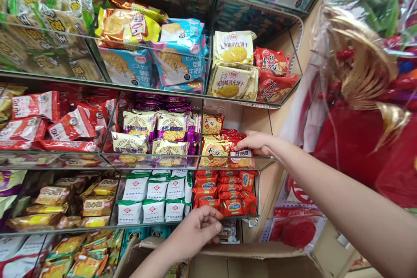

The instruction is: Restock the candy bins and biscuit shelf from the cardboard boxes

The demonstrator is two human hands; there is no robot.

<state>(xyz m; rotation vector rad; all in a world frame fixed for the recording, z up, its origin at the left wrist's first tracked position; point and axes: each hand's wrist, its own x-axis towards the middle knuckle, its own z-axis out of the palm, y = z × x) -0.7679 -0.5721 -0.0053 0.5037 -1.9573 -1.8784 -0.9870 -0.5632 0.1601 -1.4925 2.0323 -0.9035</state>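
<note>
My right hand (256,141) reaches into the small right-end compartment of the middle shelf. Its fingers close on a red-and-white biscuit packet (241,159) near the clear front lip; part of the grip is hidden. Beside that packet stand yellow biscuit packets (215,149), with more red ones behind. Lower down, my left hand (199,228) hovers above the edge of an open cardboard box (260,249). Its fingers are loosely curled, a gap shows between thumb and forefinger, and nothing is visible in it. Orange-red wrapped snacks (233,207) sit just above this hand.
Clear dividers split the shelves (156,89) into compartments of wrapped snacks. White-and-green packets (153,211) lie left of the orange-red ones. French-style cookie packets (171,127) stand left of my right hand. Red decorations (355,139) in plastic hang at the right.
</note>
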